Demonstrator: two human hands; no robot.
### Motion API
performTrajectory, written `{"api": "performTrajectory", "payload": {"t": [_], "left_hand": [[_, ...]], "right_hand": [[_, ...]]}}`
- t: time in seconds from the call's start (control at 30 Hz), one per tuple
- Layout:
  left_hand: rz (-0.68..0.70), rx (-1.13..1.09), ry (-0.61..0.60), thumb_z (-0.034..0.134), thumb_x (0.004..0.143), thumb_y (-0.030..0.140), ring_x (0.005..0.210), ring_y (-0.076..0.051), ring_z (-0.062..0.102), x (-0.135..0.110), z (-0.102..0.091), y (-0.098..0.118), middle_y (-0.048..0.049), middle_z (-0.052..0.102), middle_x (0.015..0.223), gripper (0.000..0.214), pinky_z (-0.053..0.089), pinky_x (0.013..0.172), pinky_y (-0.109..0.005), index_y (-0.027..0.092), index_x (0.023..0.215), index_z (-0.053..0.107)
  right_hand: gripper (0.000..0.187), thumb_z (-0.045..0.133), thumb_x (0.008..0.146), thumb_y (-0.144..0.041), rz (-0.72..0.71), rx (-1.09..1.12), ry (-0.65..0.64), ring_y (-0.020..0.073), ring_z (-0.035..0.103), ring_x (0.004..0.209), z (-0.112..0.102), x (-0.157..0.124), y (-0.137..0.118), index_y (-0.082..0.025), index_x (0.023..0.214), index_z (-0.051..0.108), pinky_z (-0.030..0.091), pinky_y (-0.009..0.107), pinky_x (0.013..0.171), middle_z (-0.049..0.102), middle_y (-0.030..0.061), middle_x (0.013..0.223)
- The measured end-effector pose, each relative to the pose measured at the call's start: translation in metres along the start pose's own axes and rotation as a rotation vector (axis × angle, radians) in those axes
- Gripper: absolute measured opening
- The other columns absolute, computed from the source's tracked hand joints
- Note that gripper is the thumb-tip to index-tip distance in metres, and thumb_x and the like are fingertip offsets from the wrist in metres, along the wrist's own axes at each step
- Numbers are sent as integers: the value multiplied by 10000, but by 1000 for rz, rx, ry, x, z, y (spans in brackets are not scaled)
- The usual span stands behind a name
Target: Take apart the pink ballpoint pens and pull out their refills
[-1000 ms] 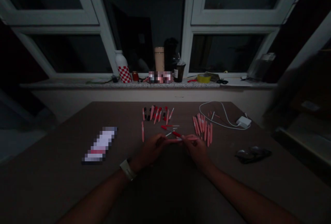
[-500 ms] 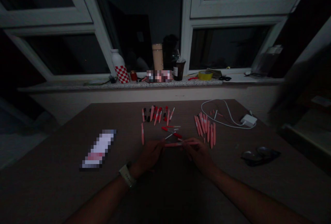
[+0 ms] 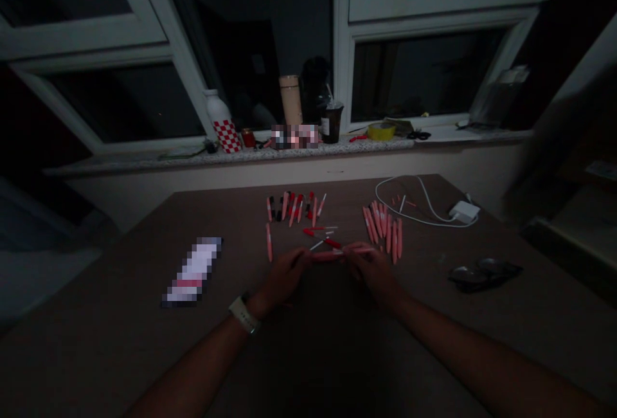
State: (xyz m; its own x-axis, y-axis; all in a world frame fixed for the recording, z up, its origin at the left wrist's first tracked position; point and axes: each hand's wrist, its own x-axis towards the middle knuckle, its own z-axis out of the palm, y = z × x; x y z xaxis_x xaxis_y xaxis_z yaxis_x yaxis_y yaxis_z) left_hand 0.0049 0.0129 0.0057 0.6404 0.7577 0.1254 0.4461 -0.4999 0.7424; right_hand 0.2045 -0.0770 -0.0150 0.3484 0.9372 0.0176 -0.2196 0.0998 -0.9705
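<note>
The fingers [image 3: 299,261] of the left hand [image 3: 282,281] and right hand [image 3: 373,274] are clamped on a pink pen [image 3: 332,254], held level over the worktop [image 3: 106,302]. Loose red pen parts [image 3: 319,233] lie just ahead, between a left bunch of pens [image 3: 292,209] and a right bunch of pens [image 3: 380,228], all still spread out.

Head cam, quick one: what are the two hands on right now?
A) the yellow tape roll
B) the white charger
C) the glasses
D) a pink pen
D. The left hand and right hand both hold a pink pen, which runs across between them.
</note>
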Motion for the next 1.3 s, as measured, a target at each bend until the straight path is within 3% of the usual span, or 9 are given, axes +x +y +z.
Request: {"api": "performTrajectory", "payload": {"t": [0.13,0.37,0.53,0.73,0.8,0.93,1.13,1.2,1.3], "left_hand": [[29,-18,19,454,959,482,798,-178,577,0,0,0,-31,642,887,335,445,712,-264,178,956,594],[-32,17,1,287,1001,510,687,-170,529,1,1,1,-6,557,711,484,406,636,-269,182,777,563],[35,-16,17,431,965,489,782,-173,567,1,1,0,-16,622,859,348,437,696,-264,178,992,587],[-38,34,0,262,1008,530,636,-159,522,0,3,0,2,540,661,547,391,596,-265,169,738,573],[-21,20,-5,295,1004,536,666,-167,551,0,3,-1,-9,591,708,530,413,618,-269,163,816,622],[105,8,-18,501,954,479,853,-181,610,1,4,-1,-39,678,990,350,461,746,-275,188,1104,626],[80,196,-19,305,1025,415,770,-197,587,3,3,-4,-56,633,804,459,449,728,-302,177,799,626],[120,215,-35,327,1028,402,797,-200,598,3,3,-5,-62,648,844,432,451,746,-303,174,873,659],[233,203,-73,420,1015,383,908,-199,612,2,4,-6,-62,675,1012,322,459,820,-303,208,1142,660]], "right_hand": [[378,772,710,-533,11,-4,-11,80,389,440,-2,0,1,-174,758,664,224,225,415,572,-27,567],[367,779,685,-515,9,11,-39,79,412,454,-1,-1,-1,-180,770,656,256,219,422,634,-7,647],[378,774,679,-526,7,5,-31,79,414,446,-1,-1,-2,-180,767,649,258,219,409,643,-5,649],[349,773,708,-494,-7,16,-73,76,419,442,-3,-1,1,-179,805,657,270,213,413,644,-11,638],[340,770,718,-487,-14,22,-76,76,428,448,-4,0,3,-181,815,659,273,212,418,639,-16,638],[342,764,728,-493,-13,2,-99,79,444,461,-4,1,5,-183,833,666,291,216,433,647,-15,656],[353,766,718,-500,7,-9,-129,83,467,463,-3,0,4,-189,851,665,326,219,443,694,3,711],[355,765,718,-499,4,-31,-141,82,473,459,-3,0,4,-192,865,667,331,217,443,691,-5,704],[359,764,714,-509,-5,-92,-147,84,477,449,-3,0,4,-196,865,671,342,216,440,658,-28,645]]}}
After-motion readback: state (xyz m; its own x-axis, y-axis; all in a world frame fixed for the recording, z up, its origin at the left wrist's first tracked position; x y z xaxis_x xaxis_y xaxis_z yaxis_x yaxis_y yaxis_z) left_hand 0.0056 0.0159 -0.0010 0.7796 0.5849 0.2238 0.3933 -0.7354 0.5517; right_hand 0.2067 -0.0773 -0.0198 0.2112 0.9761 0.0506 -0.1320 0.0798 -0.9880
